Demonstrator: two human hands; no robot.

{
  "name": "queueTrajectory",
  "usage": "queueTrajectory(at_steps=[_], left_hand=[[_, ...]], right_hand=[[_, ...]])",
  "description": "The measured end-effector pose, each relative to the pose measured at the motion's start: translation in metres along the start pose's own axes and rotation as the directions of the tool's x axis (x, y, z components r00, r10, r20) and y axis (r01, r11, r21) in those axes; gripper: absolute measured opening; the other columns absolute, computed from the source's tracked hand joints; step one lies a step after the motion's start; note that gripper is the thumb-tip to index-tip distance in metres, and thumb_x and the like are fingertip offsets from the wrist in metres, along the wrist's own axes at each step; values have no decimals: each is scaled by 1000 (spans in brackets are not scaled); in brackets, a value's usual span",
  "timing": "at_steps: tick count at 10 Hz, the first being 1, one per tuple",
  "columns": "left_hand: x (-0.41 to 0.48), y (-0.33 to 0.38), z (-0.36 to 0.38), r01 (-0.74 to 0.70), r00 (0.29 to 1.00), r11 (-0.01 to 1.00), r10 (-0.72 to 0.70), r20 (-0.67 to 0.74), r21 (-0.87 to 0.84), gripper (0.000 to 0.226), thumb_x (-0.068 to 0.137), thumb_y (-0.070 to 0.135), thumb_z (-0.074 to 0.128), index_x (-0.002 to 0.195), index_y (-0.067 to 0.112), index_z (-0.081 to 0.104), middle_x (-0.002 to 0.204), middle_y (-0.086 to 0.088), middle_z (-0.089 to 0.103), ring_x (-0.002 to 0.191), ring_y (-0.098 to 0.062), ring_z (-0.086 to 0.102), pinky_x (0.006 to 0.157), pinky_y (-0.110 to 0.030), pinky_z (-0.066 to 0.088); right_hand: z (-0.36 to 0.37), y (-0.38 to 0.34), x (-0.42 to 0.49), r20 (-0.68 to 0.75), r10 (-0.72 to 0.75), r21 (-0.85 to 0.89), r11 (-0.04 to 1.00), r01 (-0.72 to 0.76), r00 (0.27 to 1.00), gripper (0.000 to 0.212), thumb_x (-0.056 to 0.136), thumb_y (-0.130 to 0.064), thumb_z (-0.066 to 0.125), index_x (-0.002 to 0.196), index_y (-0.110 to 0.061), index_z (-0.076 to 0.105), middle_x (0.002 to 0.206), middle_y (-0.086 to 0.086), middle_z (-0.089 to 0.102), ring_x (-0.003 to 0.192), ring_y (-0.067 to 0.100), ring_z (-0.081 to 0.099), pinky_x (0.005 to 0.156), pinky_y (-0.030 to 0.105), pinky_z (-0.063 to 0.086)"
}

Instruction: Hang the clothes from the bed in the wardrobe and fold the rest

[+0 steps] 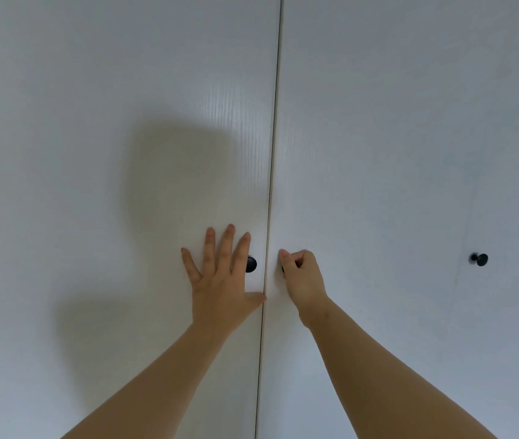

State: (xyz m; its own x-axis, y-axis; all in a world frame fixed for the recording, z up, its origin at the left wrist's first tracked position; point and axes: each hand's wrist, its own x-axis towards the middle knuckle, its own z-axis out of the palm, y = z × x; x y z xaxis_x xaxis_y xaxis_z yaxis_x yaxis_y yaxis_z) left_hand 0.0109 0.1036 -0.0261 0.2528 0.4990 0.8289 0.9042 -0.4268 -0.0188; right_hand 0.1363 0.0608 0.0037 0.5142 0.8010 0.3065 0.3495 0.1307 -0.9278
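1. Left hand (pixel 220 280) lies flat, fingers spread, on the left wardrobe door (pixel 93 169), against the left knob (pixel 252 264).
2. Right hand (pixel 303 277) curls round the right knob (pixel 283 269) of the right wardrobe door (pixel 394 185), just across the seam.

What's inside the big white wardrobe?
Nothing inside shows: the left door and right door are shut. The left hand lies flat on the left door beside its black knob; the right hand grips the right door's knob. Whatever is inside is covered.

Soft even light, faint shadows left of the hands, edges bowed
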Motion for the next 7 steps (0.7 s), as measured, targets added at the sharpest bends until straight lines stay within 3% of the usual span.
queueTrajectory(at_steps=[1, 2, 3, 4, 5, 6, 7], left_hand=[[2, -3, 7, -4, 998, 1000, 6, -57, 29, 119, 37, 62, 82, 139, 17, 42, 148, -13, 36, 137, -39, 25, 101, -69, 11], [1, -2, 8, 11, 998, 1000, -9, -61, 26, 120, 36, 62, 82, 140, 18, 41, 148, -12, 35, 138, -38, 23, 102, -68, 9], [1, -1, 8, 21, 998, 1000, -20, -61, 20, 120, 35, 60, 83, 139, 17, 42, 148, -12, 35, 138, -37, 23, 102, -68, 9], [1, 0, 4, 21, 1000, 1000, -21, -21, 16, 120, 36, 61, 83, 139, 16, 42, 148, -13, 35, 138, -38, 24, 101, -69, 10], [0, 0, -1, 22, 999, 1000, -23, 48, 15, 120, 41, 61, 81, 143, 18, 36, 152, -11, 27, 139, -35, 11, 102, -68, 7], [0, -2, -2, 14, 990, 1000, -18, 143, 25, 117, 61, 62, 69, 149, 26, 0, 151, 0, -25, 136, -28, -31, 105, -62, -15], [-5, 0, -10, 58, 971, 998, -52, 233, -21, 112, 70, 58, 62, 147, 29, -14, 151, 3, -32, 133, -25, -39, 105, -58, -19]], right_hand=[[3, 2, 4, -7, 9, 4, 1000, -9, 1000, 32, 95, -41, 43, 69, -23, 38, 63, -8, 42, 63, 14, 41, 86, 40, 37], [3, 2, 4, -24, 14, 20, 1000, -13, 1000, 25, 94, -42, 43, 77, -24, 42, 73, -9, 50, 78, 15, 49, 101, 47, 39], [4, 1, 3, -18, 21, 20, 1000, -21, 1000, 24, 95, -42, 43, 78, -26, 42, 75, -9, 51, 81, 16, 51, 102, 49, 38], [3, 2, 2, -3, 17, 11, 1000, -17, 1000, 25, 94, -41, 44, 76, -26, 41, 74, -9, 49, 79, 16, 49, 99, 43, 39], [-3, -1, -4, 66, -10, 78, 997, 5, 998, 24, 94, -36, 49, 78, -19, 44, 71, -7, 45, 68, 12, 43, 80, 28, 40], [-9, 2, -17, 129, -18, 139, 990, 0, 991, 10, 91, -29, 57, 95, -25, 48, 90, -10, 53, 80, 3, 50, 70, 17, 37], [-18, 12, -35, 140, 12, 122, 992, -29, 990, 45, 88, -40, 59, 127, -36, 38, 117, -8, 49, 109, 9, 48, 88, 24, 35]])
